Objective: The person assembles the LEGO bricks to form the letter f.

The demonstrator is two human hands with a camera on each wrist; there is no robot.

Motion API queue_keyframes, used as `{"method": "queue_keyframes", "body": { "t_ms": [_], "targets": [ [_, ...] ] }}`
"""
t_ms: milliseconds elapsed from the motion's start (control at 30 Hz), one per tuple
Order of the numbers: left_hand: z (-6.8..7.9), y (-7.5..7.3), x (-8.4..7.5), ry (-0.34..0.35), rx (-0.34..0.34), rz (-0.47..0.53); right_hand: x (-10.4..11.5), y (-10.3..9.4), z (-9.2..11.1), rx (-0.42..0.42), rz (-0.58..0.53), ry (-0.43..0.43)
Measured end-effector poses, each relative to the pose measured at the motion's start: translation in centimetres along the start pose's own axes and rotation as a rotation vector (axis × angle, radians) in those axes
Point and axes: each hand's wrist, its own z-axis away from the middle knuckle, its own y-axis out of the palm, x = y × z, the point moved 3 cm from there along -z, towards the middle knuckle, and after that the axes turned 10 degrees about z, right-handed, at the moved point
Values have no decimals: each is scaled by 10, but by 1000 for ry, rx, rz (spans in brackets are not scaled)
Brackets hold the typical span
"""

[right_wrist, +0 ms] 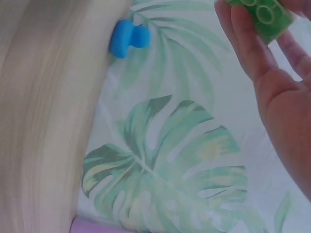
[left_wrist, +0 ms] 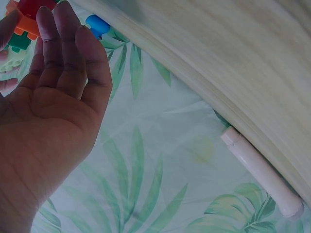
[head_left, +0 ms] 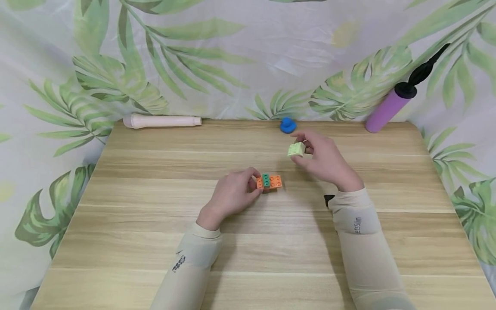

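In the head view my left hand (head_left: pixel 232 193) pinches the left end of a small stack of toy building bricks. Its orange brick (head_left: pixel 276 181) carries a narrow green brick (head_left: pixel 265 180) across the top. A red brick (left_wrist: pixel 36 6) belongs to the same stack in the left wrist view, on the side away from the green one. Up and to the right, my right hand (head_left: pixel 323 159) holds a pale green brick (head_left: pixel 296 149) between thumb and fingers, studs showing. The right wrist view shows that brick (right_wrist: pixel 269 19) at its top edge, partly cut off.
A blue rubber duck (head_left: pixel 288 125) sits at the table's back edge, just beyond my right hand. A pale pink microphone-shaped thing (head_left: pixel 166 121) lies along that edge at left. At the back right, a purple hand pump (head_left: pixel 389 110) leans against the leaf-patterned cloth (head_left: pixel 217 56).
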Motion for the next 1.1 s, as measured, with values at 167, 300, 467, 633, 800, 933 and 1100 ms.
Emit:
{"method": "queue_keyframes", "body": {
  "t_ms": [167,300,467,633,800,933,1100],
  "targets": [
    [0,0,1,-3,1,2,5,0,2,18,2,-31],
    [-1,0,1,-5,6,8,4,-1,3,13,19,-47],
    [-1,0,0,-2,8,10,3,-2,5,16,7,-74],
    [-1,0,0,6,2,7,2,-2,5,49,4,-54],
    [-1,1,0,9,1,9,2,-2,6,64,-16,-25],
    [-1,1,0,7,3,11,3,-3,6,42,-44,-68],
    [-1,1,0,3,4,12,3,-6,7,-1,-51,-141]
  ]
}}
